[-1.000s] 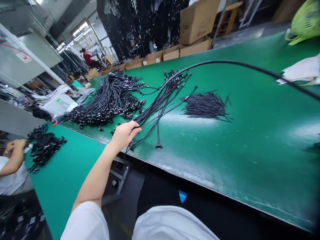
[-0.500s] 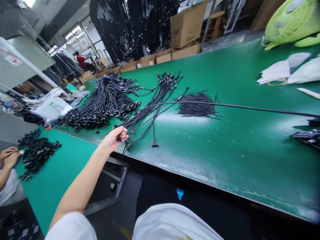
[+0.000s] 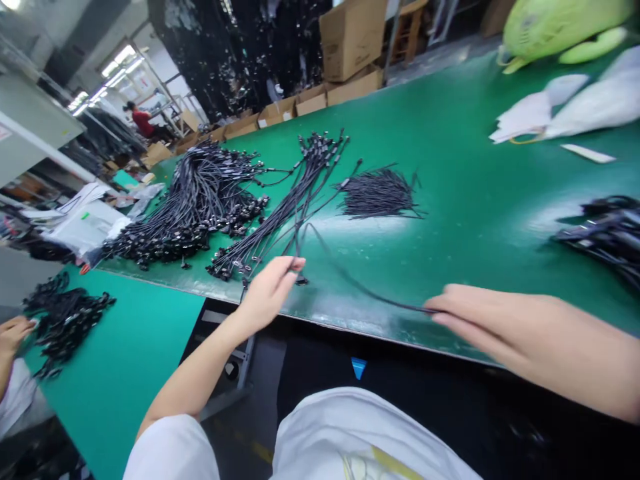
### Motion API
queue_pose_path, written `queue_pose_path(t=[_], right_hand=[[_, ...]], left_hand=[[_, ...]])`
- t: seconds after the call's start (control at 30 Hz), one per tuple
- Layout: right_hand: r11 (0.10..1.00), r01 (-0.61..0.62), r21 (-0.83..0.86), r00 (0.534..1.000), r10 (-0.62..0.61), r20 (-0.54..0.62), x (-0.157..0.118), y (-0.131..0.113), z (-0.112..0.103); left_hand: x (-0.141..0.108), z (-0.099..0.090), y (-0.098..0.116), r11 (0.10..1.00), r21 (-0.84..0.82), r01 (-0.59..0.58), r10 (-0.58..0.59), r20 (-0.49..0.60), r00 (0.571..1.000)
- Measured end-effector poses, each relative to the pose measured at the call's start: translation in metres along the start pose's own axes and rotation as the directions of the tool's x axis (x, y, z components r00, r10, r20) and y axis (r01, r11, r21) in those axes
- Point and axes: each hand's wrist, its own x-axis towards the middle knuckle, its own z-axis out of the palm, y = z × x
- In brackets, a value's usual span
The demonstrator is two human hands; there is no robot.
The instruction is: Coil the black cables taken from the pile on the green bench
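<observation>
My left hand [image 3: 270, 291] is closed in a pinch on a thin black cable [image 3: 371, 292], just above the table's front edge. The same cable sags in a slack curve to my right hand [image 3: 505, 327], whose thumb and fingers are pressed together on it. Beyond my left hand, a loose row of black cables with connectors [image 3: 286, 208] lies on the green table [image 3: 465, 200]. To its left sits a big heap of similar cables [image 3: 200, 180]. A pile of short, thin black strips [image 3: 379, 193] lies to its right.
Another black cable bundle [image 3: 605, 233] lies at the right, near white cloth-like items [image 3: 575, 107] and a green fan [image 3: 555, 30]. Cardboard boxes [image 3: 313, 100] line the far edge. At the left, another person's hand [image 3: 15, 333] is beside a black cable pile [image 3: 73, 320].
My right hand has come into view from the right. The cable, stretched straight across the table before, now hangs slack. My left hand has shifted right, and the view has turned slightly.
</observation>
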Motion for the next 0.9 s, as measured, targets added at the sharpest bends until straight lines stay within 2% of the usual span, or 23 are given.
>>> queue_pose_path(t=[0.03,0.1,0.17,0.2,0.3,0.37,0.43,0.5,0.57,0.67,0.8,0.9], right_hand=[[0.998,0.063,0.025,0.996,-0.064,0.057,0.010,-0.017,-0.002],[0.998,0.062,-0.004,0.998,-0.062,0.003,0.033,-0.036,-0.008],[0.998,-0.039,-0.055,0.997,0.035,-0.073,0.050,-0.028,-0.014],[0.993,-0.097,-0.068,0.991,0.090,-0.099,0.054,-0.016,-0.017],[0.976,-0.215,-0.039,0.973,0.210,-0.093,0.049,0.028,-0.016],[0.975,-0.221,0.025,0.974,0.222,-0.041,0.037,0.051,-0.007],[0.974,-0.210,0.080,0.978,0.209,0.020,0.024,0.060,0.005],[0.977,-0.195,0.087,0.980,0.193,0.041,0.014,0.056,0.017],[0.983,-0.184,0.022,0.983,0.184,0.012,0.009,0.046,0.025],[0.980,-0.179,-0.089,0.983,0.174,-0.055,0.006,0.032,0.025],[0.980,-0.183,-0.078,0.979,0.174,-0.105,0.004,0.032,0.012],[0.973,-0.206,-0.106,0.974,0.194,-0.116,-0.002,0.040,0.006]], left_hand=[[-0.003,0.014,0.004,0.998,0.052,-0.038,0.032,0.123,0.992],[-0.008,0.037,0.011,0.999,0.020,-0.031,0.021,0.382,0.924],[-0.012,0.047,0.012,0.989,-0.097,0.109,-0.045,0.507,0.861],[-0.012,0.047,0.011,0.966,-0.174,0.190,-0.076,0.514,0.854],[-0.008,0.028,0.006,0.824,-0.438,0.359,-0.146,0.447,0.882],[-0.006,0.010,0.006,0.687,-0.614,0.388,-0.172,0.382,0.908],[-0.004,-0.006,0.010,0.546,-0.770,0.331,-0.205,0.261,0.943],[-0.001,-0.014,0.015,0.459,-0.863,0.212,-0.248,0.105,0.963],[0.002,-0.014,0.019,0.435,-0.892,0.124,-0.290,-0.008,0.957],[0.008,-0.012,0.020,0.445,-0.893,0.066,-0.313,-0.087,0.946],[0.009,-0.019,0.017,0.452,-0.889,0.077,-0.312,-0.076,0.947],[0.008,-0.025,0.013,0.455,-0.877,0.152,-0.338,-0.012,0.941]])
